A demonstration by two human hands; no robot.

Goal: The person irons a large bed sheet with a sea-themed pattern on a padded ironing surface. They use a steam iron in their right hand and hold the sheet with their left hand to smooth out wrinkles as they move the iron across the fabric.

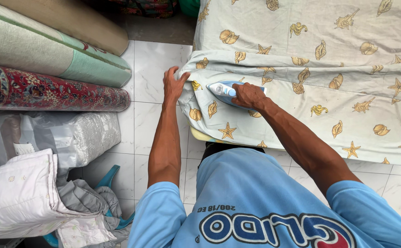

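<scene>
A pale green sheet (329,69) printed with yellow shells and starfish lies spread over a low padded surface. My right hand (248,95) grips the handle of a blue and white iron (221,89), which rests flat on the sheet near its left edge. My left hand (174,85) pinches the sheet's left corner just beside the iron's tip and pulls it taut.
Rolled carpets (49,87) are stacked at the left on the white tiled floor (150,124). Below them lie a plastic-wrapped bundle (72,135), a folded white quilt (21,197) and crumpled grey cloth (90,202).
</scene>
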